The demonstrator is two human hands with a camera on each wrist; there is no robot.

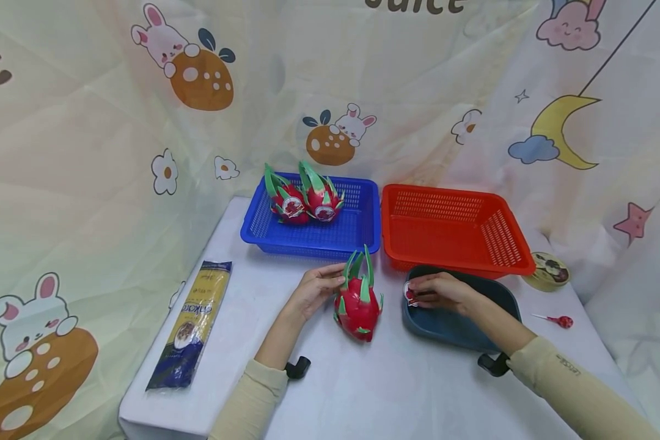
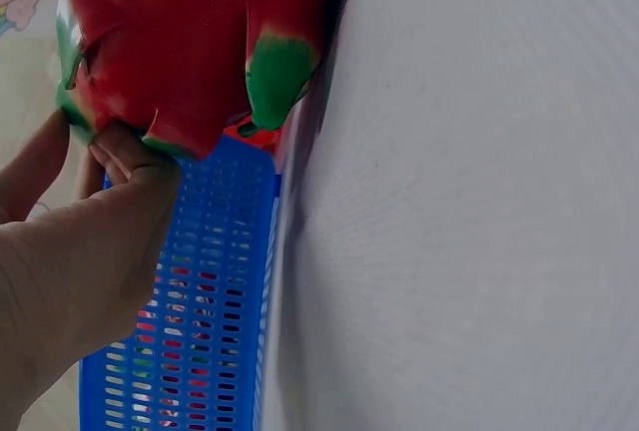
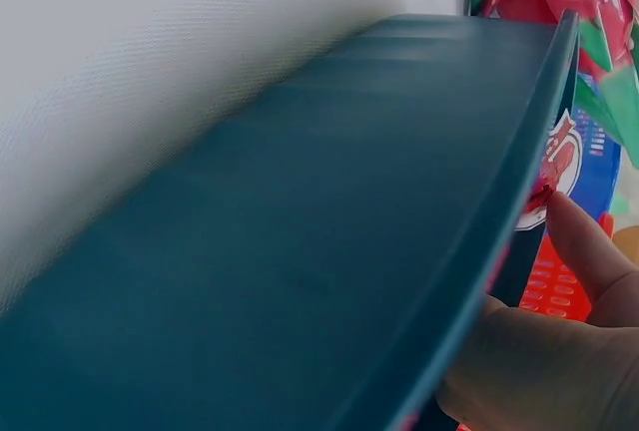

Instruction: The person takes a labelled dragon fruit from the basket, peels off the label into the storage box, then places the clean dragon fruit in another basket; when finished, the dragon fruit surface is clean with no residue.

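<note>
A red dragon fruit (image 1: 359,308) with green leaf tips is at the middle of the table, its long leaves pointing toward the baskets. My left hand (image 1: 320,287) holds it at its left side near the leaves; in the left wrist view the fingers bend against its lower scales. My right hand (image 1: 442,291) reaches over a dark teal tray (image 1: 473,333) and pinches a round red-and-white sticker (image 1: 409,294) at the tray's left rim. In the right wrist view the tray's wall hides part of the right hand, and the sticker (image 3: 565,157) shows beyond the rim.
Behind, a blue basket (image 1: 357,235) holds two stickered dragon fruits (image 1: 323,198). Beside it stands a red basket (image 1: 445,232). A yellow-and-blue packet (image 1: 192,324) lies at left. A round tin (image 1: 550,272) and a small red-handled tool (image 1: 562,321) are at right.
</note>
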